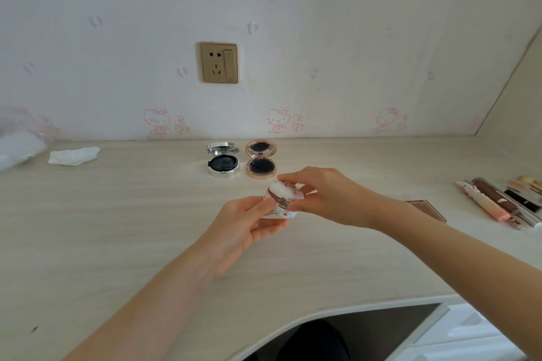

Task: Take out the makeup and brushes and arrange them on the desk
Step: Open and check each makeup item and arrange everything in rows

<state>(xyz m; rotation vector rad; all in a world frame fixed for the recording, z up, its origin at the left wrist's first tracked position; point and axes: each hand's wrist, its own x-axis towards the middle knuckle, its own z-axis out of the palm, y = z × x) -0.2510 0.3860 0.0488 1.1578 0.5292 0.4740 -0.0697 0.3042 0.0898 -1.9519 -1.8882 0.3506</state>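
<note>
Above the middle of the desk (117,228) I hold a small white patterned compact (283,199). My left hand (246,226) grips its base from below and left. My right hand (325,193) pinches its lid, which is lifted partly open. Behind it, near the wall, two compacts stand open: a silver one (223,163) and a rose-gold one (261,159). At the right edge lies a row of tube-shaped makeup items and brushes (498,204). A flat brownish palette (428,209) is partly hidden behind my right forearm.
A crumpled white tissue (73,155) and a clear plastic bag (20,149) lie at the far left by the wall. A gold wall socket (218,63) is above the compacts. The desk's front edge curves inward at the bottom centre, with white drawers (469,334) at lower right.
</note>
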